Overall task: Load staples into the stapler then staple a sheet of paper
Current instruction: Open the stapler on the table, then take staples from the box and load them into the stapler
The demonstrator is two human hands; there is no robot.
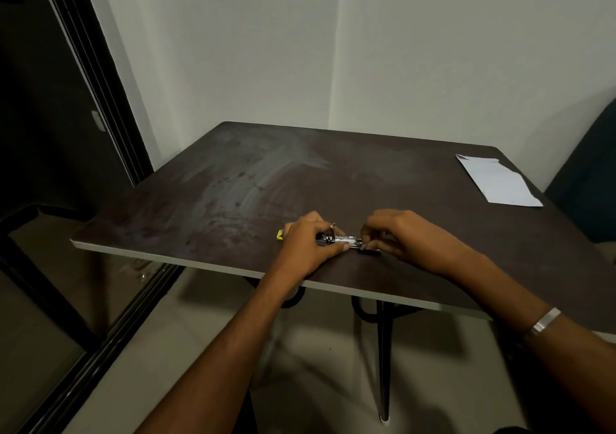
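A small metal stapler point(343, 240) lies on the dark table point(233, 193) near its front edge, its silver staple channel showing between my hands. My left hand point(308, 243) grips the stapler's left end with curled fingers. My right hand point(396, 237) pinches at the stapler's right end; whether it holds staples is too small to tell. A yellow-green object point(280, 235) peeks out just left of my left hand. A sheet of white paper point(496, 181) with a torn edge lies at the table's far right.
The table stands in a corner with pale walls behind it. A dark door frame point(100, 100) runs along the left. A dark chair or cushion point(593, 173) sits beyond the right edge. Black table legs point(383, 350) show below.
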